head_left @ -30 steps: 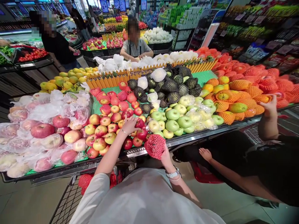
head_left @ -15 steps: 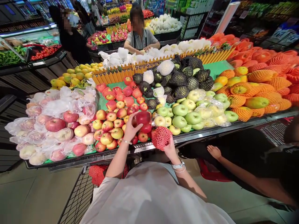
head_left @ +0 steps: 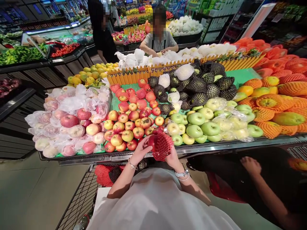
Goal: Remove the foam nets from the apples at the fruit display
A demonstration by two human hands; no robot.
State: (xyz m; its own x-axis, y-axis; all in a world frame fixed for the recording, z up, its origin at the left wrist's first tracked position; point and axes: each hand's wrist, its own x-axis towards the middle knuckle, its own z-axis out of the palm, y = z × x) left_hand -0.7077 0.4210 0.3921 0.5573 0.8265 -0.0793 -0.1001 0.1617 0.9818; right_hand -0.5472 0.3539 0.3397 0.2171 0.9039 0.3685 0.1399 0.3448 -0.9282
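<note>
My left hand (head_left: 141,150) is closed around a round, glossy, dark red apple (head_left: 151,142), and my right hand (head_left: 173,157) is closed on the right side of a rounded, red, open-mesh sleeve (head_left: 163,147). The two meet in front of my body, the apple against the left of the mesh; how far inside it sits, and whether the sleeve holds anything else, I cannot tell. I judge the apple firm and modestly heavy, its waxy skin rather slippery and quick to bruise, so it is best cupped around its widest part with spread fingers and no hard squeeze. The sleeve looks light, springy and soft, likely to stretch or snag, so it is best held near its rim with the fingertips clear of the holes. Just beyond my grip lies a heap of small, red-and-yellow apples (head_left: 128,135); to its left are large, pinkish-red apples in filmy plastic (head_left: 69,120), and to its right smooth, bright green apples (head_left: 196,118). Below and left of my hands is a dark wire shopping cart (head_left: 73,198) with a bundle of red netting (head_left: 103,176) in it. Well to the right of my grip is another person's bare hand (head_left: 250,165).
</note>
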